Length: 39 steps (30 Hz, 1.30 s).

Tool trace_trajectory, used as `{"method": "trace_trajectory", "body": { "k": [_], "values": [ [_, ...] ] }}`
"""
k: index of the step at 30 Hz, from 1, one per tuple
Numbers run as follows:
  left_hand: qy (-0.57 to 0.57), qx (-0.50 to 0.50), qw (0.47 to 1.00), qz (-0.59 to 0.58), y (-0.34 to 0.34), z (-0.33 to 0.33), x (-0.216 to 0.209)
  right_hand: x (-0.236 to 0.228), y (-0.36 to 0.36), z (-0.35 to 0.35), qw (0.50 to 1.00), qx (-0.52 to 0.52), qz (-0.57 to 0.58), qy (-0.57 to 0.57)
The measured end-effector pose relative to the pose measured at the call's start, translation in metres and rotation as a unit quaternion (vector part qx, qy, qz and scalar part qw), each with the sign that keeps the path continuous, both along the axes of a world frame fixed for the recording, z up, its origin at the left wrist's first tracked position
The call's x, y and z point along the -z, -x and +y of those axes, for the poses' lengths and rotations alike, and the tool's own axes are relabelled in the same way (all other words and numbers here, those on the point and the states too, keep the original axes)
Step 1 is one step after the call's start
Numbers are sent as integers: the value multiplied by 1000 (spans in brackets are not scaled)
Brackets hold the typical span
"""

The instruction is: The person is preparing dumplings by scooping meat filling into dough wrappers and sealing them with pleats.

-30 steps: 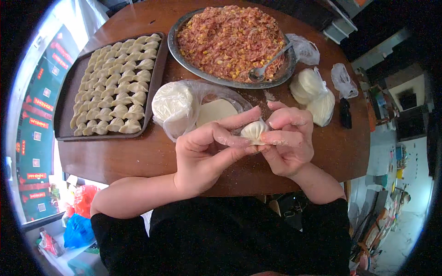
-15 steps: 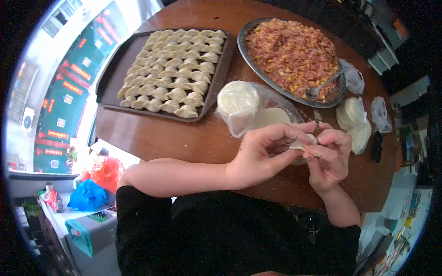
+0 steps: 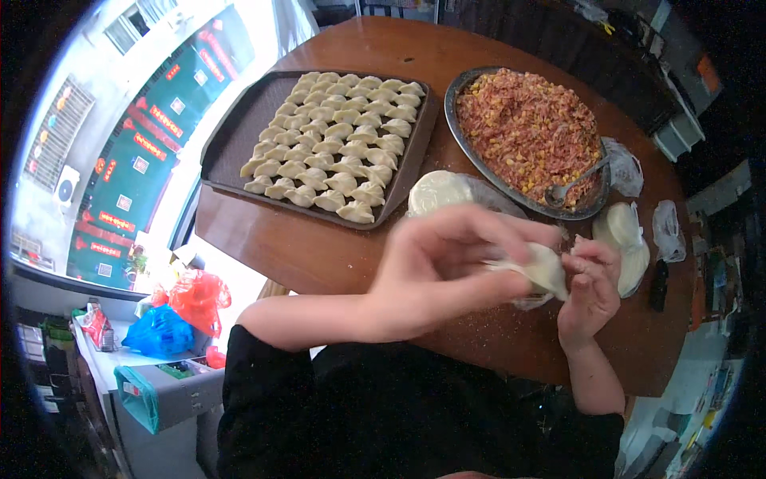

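Item: one pale dumpling (image 3: pixel 547 271), at the near right of the table (image 3: pixel 311 251), held above the surface.

Left hand (image 3: pixel 447 267): thumb below, fingers above, closed to the dumpling's thickness and holding it; outline blurred.

Right hand (image 3: pixel 589 295): fingers curled, tips just beside the dumpling's right end — whether they touch or pinch it cannot be told.

Tray (image 3: pixel 231 140): dark, far left; rows of finished dumplings (image 3: pixel 327 180) set close, a bare strip at its left side.

Dish (image 3: pixel 456 132): oval metal, far right; heaped with meat-and-corn filling (image 3: pixel 523 128), a spoon (image 3: pixel 586 176) lying at its near right edge.

Wrappers: one bagged stack (image 3: pixel 440 190) beyond the left hand, partly hidden by it; a second stack (image 3: pixel 632 247) to the right.

Risks, as judged: a hard squeeze by the left thumb could split the thin dough or force filling through the seam; a weak pinch at the right end could leave a gap; a loose hold could drop the piece on the table. On the tray, crowding could make neighbours stick — pulling them apart might tear skins.
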<state>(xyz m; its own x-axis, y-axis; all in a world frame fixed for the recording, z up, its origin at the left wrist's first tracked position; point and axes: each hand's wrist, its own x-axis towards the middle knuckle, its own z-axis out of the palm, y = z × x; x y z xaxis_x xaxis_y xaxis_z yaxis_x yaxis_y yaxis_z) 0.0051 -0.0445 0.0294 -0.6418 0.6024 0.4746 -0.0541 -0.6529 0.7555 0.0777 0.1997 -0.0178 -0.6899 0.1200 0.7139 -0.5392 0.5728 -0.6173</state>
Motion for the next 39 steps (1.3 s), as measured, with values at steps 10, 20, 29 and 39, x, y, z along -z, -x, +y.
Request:
{"method": "trace_trajectory", "body": {
  "k": [10, 20, 29, 39],
  "values": [
    [226, -531, 815, -57, 54, -196, 24, 5, 7, 4, 997, -26, -22, 70],
    [500, -493, 706, 91, 102, -276, 48, 18, 9, 1, 996, -28, -51, 63],
    [535, -518, 660, 96, 113, -274, 57, 21, 7, 4, 993, -23, -80, 89],
    [580, -515, 619, 123, 107, -272, 49, 17, 5, 0, 991, -20, -86, 100]
  ]
}}
